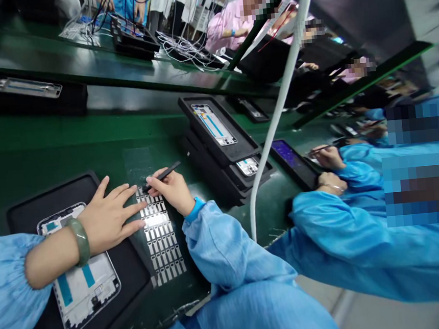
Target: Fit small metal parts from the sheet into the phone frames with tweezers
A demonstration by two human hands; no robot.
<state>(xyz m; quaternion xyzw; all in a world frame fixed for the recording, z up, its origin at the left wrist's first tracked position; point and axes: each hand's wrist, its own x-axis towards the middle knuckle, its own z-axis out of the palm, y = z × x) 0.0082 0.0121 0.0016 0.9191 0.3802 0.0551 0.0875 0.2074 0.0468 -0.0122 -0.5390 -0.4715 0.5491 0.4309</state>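
No lettering, brand, number or sign readable. Sheet of silver pieces (159, 236) at left hand's (110, 215) fingertips: any print too small to tell. Device frame (79, 294) behind those fingers, purple panel (285, 153) beyond right hand's (173, 191) fingers: likewise illegible.

White tube (287, 83) slants in front of stacked black trays (214, 166). Single tray (77, 99), upper left, bears metal frame (24, 87). Tangled cables (185, 47) at rear.
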